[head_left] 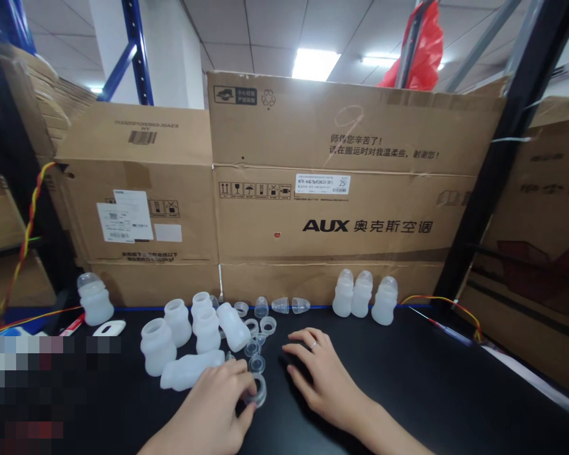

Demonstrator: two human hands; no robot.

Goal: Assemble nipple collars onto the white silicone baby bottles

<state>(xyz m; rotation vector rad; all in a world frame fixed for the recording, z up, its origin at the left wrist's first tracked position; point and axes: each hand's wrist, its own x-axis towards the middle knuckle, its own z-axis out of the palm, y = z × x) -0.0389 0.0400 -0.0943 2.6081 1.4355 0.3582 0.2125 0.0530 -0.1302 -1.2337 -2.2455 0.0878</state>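
Observation:
My left hand (220,398) is closed, its thumb and fingers pinching a clear bottle collar ring (262,393) at the tabletop. My right hand (325,376) hovers or rests just above the black table, fingers spread, with nothing in it. A milky baby bottle (192,370) lies on its side behind my left hand. Other open bottles stand beyond it, including one at the left (158,351), and one bottle (234,328) leans over. Between the hands and the cardboard are clear collar rings (267,326), small clear parts (256,363) and domed caps (281,306).
Three capped bottles (362,297) stand at the back right, another capped bottle (95,300) at the back left. A white oval object (109,328) lies near it. Large cardboard (265,281) walls the table's back. A pen-like tool (440,327) lies at right.

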